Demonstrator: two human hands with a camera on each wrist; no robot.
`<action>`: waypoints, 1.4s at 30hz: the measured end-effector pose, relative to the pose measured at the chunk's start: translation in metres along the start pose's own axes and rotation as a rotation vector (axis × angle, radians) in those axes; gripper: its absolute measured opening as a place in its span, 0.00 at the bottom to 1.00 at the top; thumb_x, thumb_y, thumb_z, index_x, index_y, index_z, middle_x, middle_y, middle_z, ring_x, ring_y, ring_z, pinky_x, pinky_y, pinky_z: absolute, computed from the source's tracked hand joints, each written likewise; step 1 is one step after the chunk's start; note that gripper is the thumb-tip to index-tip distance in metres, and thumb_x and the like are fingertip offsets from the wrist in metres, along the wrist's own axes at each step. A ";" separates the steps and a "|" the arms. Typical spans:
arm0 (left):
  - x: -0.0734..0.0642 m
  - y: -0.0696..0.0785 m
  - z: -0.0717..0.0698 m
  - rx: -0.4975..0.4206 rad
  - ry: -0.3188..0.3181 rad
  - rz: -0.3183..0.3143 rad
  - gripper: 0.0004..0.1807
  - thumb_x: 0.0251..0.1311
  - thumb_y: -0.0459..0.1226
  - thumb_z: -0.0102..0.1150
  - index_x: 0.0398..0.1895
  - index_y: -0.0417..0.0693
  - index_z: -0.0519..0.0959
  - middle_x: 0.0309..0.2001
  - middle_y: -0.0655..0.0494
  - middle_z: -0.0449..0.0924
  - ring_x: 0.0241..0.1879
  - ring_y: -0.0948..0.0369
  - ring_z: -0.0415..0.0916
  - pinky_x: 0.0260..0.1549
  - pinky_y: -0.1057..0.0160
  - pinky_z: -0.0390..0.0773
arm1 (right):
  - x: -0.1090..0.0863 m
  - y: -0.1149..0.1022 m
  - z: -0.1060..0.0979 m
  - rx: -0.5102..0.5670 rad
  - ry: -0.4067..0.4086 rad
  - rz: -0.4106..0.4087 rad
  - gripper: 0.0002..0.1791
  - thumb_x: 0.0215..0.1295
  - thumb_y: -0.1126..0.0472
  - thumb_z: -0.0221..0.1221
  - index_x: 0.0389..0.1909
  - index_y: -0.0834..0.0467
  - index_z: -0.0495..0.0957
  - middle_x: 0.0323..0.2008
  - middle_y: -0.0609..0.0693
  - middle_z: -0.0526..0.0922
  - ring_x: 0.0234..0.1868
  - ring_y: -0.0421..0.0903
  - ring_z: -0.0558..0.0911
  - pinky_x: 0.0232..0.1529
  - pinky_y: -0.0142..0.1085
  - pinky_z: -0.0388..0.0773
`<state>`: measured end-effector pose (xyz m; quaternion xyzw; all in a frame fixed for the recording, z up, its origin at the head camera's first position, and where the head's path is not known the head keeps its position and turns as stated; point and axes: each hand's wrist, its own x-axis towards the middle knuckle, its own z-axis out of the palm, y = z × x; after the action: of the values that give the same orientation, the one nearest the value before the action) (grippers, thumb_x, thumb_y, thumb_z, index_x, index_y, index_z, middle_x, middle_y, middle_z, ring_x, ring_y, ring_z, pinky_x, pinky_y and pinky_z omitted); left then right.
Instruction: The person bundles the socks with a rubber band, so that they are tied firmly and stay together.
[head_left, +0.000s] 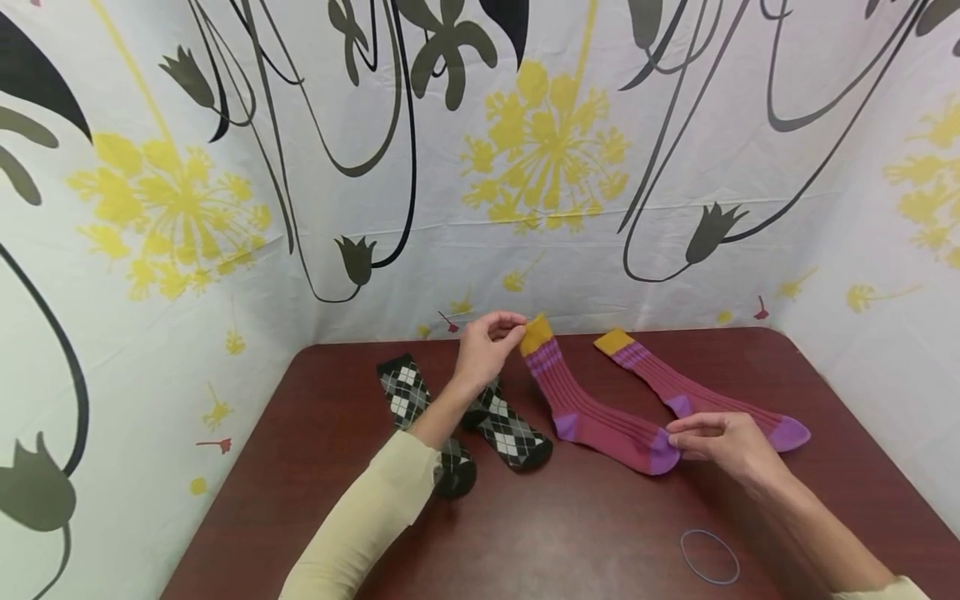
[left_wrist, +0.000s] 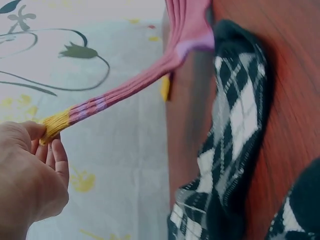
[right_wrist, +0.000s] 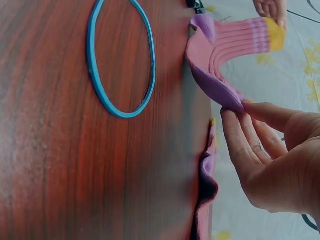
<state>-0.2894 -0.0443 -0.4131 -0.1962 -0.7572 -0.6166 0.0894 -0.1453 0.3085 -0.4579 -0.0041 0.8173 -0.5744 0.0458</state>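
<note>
A pink ribbed sock [head_left: 592,412] with a yellow cuff and purple heel and toe is stretched between both hands. My left hand [head_left: 483,350] pinches its yellow cuff, thumb against fingers, as the left wrist view also shows. At the other end, my right hand [head_left: 731,446] pinches the purple toe [right_wrist: 220,92] between thumb and fingertips. In the right wrist view the sock hangs above the table. Its matching sock [head_left: 660,375] lies flat behind the right hand, which covers part of its foot.
Two black, white and grey argyle socks [head_left: 513,433] lie on the left of the dark red table [head_left: 570,533], partly behind the left arm. A thin blue loop [right_wrist: 92,60] rests near the front right. A patterned cloth [head_left: 450,283] hangs around the table's back and sides.
</note>
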 end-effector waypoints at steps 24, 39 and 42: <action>-0.032 0.068 -0.003 -0.355 -0.047 0.079 0.11 0.71 0.30 0.67 0.52 0.32 0.84 0.48 0.48 0.89 0.48 0.59 0.86 0.50 0.62 0.85 | -0.006 -0.002 0.014 0.076 -0.293 -0.026 0.16 0.69 0.72 0.67 0.48 0.82 0.79 0.37 0.60 0.90 0.36 0.44 0.90 0.41 0.42 0.89; -0.055 0.093 -0.017 -0.413 -0.087 0.041 0.10 0.71 0.28 0.66 0.51 0.31 0.84 0.48 0.48 0.89 0.50 0.57 0.86 0.53 0.60 0.85 | -0.013 -0.005 0.042 0.140 -0.397 -0.021 0.15 0.69 0.71 0.67 0.48 0.81 0.80 0.38 0.63 0.89 0.37 0.46 0.90 0.42 0.44 0.89; -0.060 0.097 -0.019 -0.404 -0.111 0.039 0.10 0.72 0.29 0.66 0.52 0.32 0.83 0.48 0.48 0.88 0.49 0.57 0.86 0.52 0.61 0.84 | -0.014 -0.007 0.047 0.138 -0.405 -0.021 0.15 0.69 0.71 0.67 0.48 0.80 0.81 0.38 0.64 0.89 0.37 0.46 0.90 0.42 0.45 0.89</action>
<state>-0.1979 -0.0586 -0.3444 -0.2583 -0.6179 -0.7424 0.0182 -0.1280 0.2628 -0.4664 -0.1248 0.7499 -0.6170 0.2035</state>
